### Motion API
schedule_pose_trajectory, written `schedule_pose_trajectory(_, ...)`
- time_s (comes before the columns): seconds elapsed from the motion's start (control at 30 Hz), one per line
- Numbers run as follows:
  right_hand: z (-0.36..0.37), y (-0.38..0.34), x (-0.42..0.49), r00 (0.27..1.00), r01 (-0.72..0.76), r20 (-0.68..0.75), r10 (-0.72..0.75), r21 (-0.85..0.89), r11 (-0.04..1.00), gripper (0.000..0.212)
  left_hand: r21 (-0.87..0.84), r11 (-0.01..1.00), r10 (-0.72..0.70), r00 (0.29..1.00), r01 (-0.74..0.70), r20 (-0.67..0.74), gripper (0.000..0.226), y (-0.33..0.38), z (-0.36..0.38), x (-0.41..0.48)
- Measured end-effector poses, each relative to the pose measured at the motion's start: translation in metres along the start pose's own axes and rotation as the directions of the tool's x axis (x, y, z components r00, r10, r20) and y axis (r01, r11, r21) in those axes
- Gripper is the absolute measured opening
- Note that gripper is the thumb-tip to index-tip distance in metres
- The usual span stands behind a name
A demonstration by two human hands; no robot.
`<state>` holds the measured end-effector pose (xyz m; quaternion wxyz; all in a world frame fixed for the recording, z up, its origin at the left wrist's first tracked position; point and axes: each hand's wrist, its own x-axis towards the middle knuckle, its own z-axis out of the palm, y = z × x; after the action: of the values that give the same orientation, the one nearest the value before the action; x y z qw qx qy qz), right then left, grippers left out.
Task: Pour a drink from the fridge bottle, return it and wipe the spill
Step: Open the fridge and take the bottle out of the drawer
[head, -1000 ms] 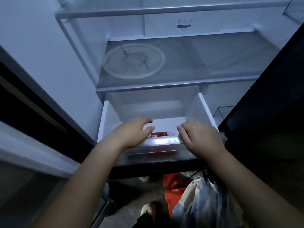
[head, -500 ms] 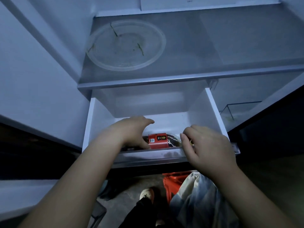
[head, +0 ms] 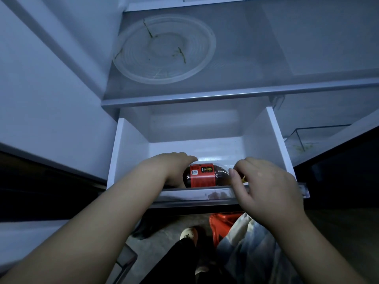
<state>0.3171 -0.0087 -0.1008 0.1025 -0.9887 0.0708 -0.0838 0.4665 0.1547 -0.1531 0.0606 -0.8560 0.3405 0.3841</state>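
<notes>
A dark drink bottle (head: 202, 178) with a red label lies on its side in the pulled-out white fridge drawer (head: 131, 152), near the drawer's front wall. My left hand (head: 172, 169) reaches into the drawer and curls over the bottle's left end. At the bottle's right end my right hand (head: 264, 185) has its thumb and fingers curled around the neck, where a bit of yellow shows. The hands hide both ends of the bottle.
The glass shelf (head: 205, 97) above the drawer carries a round clear plastic lid (head: 164, 48). A clear bin (head: 307, 138) sits to the right of the drawer. Below are the floor, a red object (head: 223, 224), pale cloth (head: 246, 253) and a shoe (head: 188, 232).
The drawer has slid out further and the bottle has come into view. Both hands have left the drawer's front edge and moved onto the bottle.
</notes>
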Motion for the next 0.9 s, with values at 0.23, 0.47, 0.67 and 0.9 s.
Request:
schedule_pose_trajectory(0.23,-0.001,0.000,0.000,1.000,-0.014,0.017,0.014,0.040,0.999,0.034,-0.055,0.995,-0.079,0.994,0.084,0.074,0.071,-0.010,0.006,0.006)
schedule_pose_trajectory(0.47,0.000,0.000,0.000,1.000,-0.004,0.018,0.003,0.023,1.000,0.035,0.011,0.992,-0.124,0.981,0.124,0.148,0.061,-0.013,0.003,0.005)
schedule_pose_trajectory(0.67,0.002,0.000,0.000,0.999,-0.019,0.034,0.018,0.026,0.999,0.035,0.125,0.985,-0.124,0.992,0.119,0.037,0.037,-0.012,0.005,0.008)
schedule_pose_trajectory(0.9,0.002,0.000,0.000,1.000,-0.001,0.026,0.001,0.008,1.000,0.034,0.016,0.992,-0.123,0.990,0.124,-0.070,0.064,-0.008,-0.005,-0.003)
